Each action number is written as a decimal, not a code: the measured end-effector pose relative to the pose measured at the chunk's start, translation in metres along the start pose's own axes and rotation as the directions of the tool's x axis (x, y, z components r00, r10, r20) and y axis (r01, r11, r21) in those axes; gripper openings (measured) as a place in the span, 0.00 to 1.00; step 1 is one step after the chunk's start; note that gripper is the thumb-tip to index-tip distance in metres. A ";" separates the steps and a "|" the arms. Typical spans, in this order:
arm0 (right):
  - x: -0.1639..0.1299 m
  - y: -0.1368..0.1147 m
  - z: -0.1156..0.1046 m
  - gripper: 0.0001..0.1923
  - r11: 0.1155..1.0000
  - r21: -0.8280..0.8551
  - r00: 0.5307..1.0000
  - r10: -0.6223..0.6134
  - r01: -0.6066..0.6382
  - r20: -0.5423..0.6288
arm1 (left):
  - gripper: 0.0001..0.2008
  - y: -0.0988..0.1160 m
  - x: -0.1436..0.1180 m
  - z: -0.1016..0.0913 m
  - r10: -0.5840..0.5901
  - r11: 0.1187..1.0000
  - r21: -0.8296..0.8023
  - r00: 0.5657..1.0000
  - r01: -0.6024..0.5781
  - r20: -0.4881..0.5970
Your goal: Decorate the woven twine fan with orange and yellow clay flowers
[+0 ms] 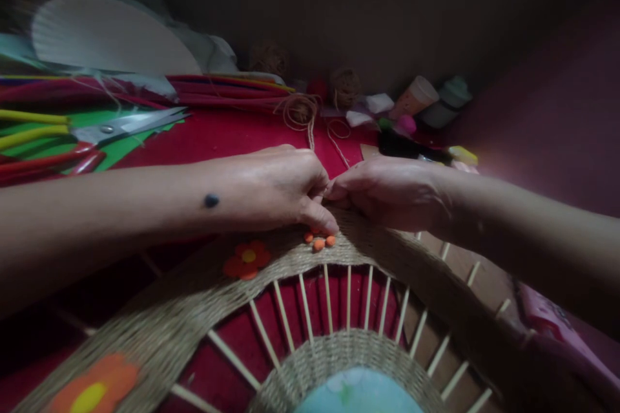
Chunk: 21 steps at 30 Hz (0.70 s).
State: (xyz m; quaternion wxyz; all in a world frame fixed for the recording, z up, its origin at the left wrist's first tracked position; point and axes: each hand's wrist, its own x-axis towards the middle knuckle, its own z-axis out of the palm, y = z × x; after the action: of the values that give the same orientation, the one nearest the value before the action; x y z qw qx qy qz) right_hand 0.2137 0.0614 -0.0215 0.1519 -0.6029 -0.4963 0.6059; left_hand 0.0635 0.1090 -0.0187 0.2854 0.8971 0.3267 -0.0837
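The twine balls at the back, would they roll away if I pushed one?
Probably. The twine ball looks round, so a push may roll it, trailing the loose twine lying beside it. It likely feels light and squashy, being just wound string.

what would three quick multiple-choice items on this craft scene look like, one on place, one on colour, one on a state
1. Where do the scissors lie?
A. far left, on the green sheet
B. on the woven band
C. beside the pink bottle at the right

2. What colour are the petals of the felt flower just below the left hand?
A. blue
B. orange-red
C. white

3. How do the two hands stand?
A. far apart
B. fingertips meeting at the outer edge of the woven band
C. both lifted clear of the work

Answers:
1 A: the blades rest on the green sheet at the left.
2 B: orange-red petals ring a yellow centre.
3 B: the left hand and the right hand pinch together at the band's rim, over three small orange beads.
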 end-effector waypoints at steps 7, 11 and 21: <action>0.001 0.001 -0.002 0.09 0.931 0.264 0.965 0.219 -0.250 0.142 | 0.25 0.003 -0.002 0.001 0.015 0.997 0.071 0.999 -0.018 0.042; 0.002 0.001 -0.002 0.09 0.930 0.280 0.971 0.223 -0.239 0.089 | 0.23 0.004 -0.003 0.005 0.017 0.993 0.113 1.000 -0.018 0.012; 0.003 0.003 0.000 0.09 0.909 0.347 0.970 0.187 -0.230 0.155 | 0.20 0.007 -0.001 0.005 0.002 0.998 0.061 1.000 -0.003 0.020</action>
State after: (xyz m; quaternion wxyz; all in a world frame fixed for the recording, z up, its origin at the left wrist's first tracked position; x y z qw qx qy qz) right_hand 0.2145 0.0625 -0.0253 0.1652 -0.5770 -0.3168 0.7345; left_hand 0.0673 0.1015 -0.0199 0.2612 0.9050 0.3198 -0.1025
